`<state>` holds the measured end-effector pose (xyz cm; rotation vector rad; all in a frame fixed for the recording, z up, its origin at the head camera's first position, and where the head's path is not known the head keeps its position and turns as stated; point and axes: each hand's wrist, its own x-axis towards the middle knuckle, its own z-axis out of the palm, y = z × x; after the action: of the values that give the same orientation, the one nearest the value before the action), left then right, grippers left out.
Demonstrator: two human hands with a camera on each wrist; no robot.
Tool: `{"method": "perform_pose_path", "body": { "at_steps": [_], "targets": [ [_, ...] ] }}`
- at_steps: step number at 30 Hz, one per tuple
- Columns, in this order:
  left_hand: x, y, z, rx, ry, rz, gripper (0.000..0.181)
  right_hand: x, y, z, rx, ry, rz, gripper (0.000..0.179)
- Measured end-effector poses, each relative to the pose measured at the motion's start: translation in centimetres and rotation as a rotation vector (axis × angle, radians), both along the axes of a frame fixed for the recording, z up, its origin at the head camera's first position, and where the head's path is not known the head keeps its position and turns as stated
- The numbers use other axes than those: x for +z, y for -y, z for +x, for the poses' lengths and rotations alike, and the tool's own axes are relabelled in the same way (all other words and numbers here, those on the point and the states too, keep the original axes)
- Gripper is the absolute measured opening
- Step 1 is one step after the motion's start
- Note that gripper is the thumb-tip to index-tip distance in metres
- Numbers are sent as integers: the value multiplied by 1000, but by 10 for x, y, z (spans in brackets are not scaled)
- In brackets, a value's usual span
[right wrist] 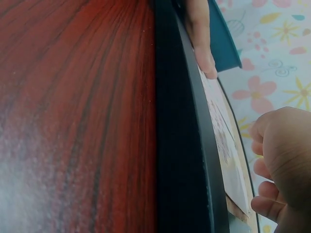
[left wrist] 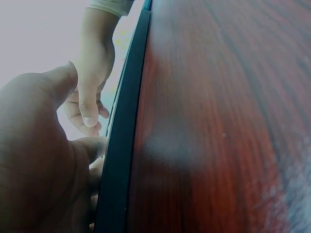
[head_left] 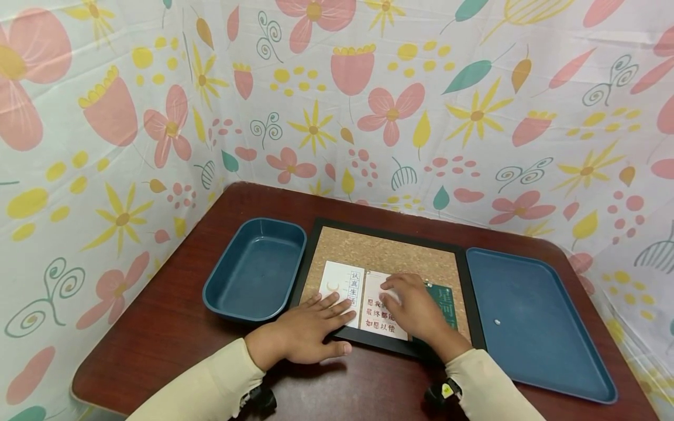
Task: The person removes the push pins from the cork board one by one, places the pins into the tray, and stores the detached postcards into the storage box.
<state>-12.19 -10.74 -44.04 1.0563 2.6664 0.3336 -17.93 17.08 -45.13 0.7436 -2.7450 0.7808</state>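
Note:
A black-framed cork board lies on the table with three cards side by side along its near edge. My left hand rests with spread, straight fingers on the white card at the left. My right hand is over the pink card in the middle, its fingers bent loosely with nothing visible between them. In the right wrist view, the right hand stands above the card surface. The dark green card is partly hidden behind the right hand. Small pins show at the top edges of the cards.
A deep blue bin stands left of the board. To the right lies a shallow blue tray holding one small pale pin. The reddish-brown table meets a flower-patterned cloth behind and at the sides.

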Motion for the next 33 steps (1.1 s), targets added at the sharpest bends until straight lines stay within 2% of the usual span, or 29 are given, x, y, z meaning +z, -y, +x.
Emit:
{"method": "perform_pose_path", "body": {
  "at_steps": [33],
  "targets": [
    [0, 0, 0, -12, -16, 4, 80, -6, 21, -1, 63, -16, 35, 21]
  ]
}}
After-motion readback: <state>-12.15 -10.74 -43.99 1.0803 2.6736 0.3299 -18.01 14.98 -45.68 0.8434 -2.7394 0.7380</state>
